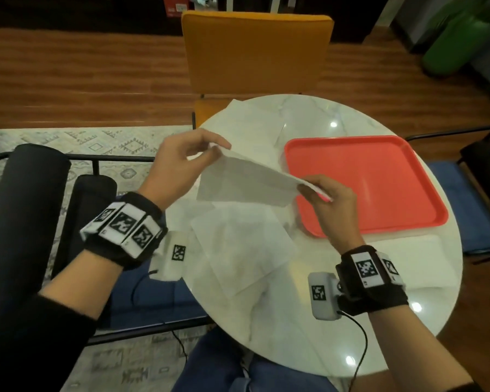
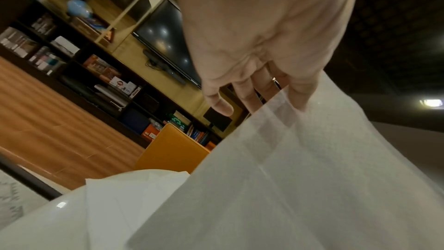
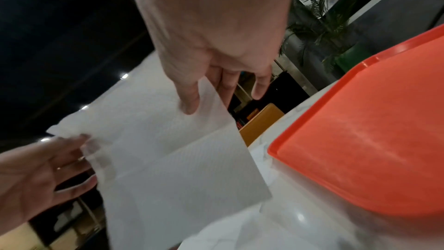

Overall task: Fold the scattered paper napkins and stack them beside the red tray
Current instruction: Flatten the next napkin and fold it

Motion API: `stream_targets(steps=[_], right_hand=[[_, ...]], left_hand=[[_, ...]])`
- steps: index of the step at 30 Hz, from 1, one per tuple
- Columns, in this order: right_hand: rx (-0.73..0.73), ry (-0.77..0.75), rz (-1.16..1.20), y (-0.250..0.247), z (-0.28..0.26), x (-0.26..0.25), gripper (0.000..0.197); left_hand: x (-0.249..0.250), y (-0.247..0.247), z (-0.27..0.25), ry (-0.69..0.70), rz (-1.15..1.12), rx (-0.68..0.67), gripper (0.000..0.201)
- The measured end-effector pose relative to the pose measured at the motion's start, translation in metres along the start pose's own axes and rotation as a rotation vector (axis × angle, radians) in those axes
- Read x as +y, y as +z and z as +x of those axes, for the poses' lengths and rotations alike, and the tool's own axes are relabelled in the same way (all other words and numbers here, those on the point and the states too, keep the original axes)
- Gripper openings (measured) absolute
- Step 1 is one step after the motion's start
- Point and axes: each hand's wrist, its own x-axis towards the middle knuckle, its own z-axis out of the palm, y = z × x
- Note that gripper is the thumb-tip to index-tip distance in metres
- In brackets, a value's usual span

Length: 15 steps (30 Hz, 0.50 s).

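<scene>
A white paper napkin (image 1: 246, 181) hangs in the air over the round marble table (image 1: 309, 329), held by its two upper corners. My left hand (image 1: 181, 162) pinches the left corner and my right hand (image 1: 327, 206) pinches the right corner. The same napkin (image 3: 168, 151) shows a crease across its middle in the right wrist view, and fills the lower right of the left wrist view as the napkin (image 2: 300, 178). The red tray (image 1: 362, 182) lies empty on the table's right side. Other flat napkins lie below the held one (image 1: 238, 247) and at the far left (image 1: 246, 123).
An orange chair (image 1: 255, 52) stands behind the table. A further napkin (image 1: 416, 261) lies in front of the tray near the table's right edge. Black-framed seats with blue cushions sit left (image 1: 159, 301) and right (image 1: 464, 205) of the table.
</scene>
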Motion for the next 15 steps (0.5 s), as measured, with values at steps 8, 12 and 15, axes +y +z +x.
stream_targets(steps=[8, 12, 15], right_hand=[[-0.199, 0.191, -0.058, 0.022, -0.057, 0.067, 0.024], [-0.321, 0.300, -0.240, 0.026, -0.084, 0.090, 0.032], [-0.407, 0.345, -0.400, 0.026, -0.092, 0.089, 0.039]], left_hand=[[-0.081, 0.018, -0.094, -0.303, 0.056, -0.164, 0.020], [-0.118, 0.034, -0.136, -0.458, 0.053, -0.172, 0.020], [-0.127, 0.041, -0.151, -0.536, 0.001, -0.147, 0.015]])
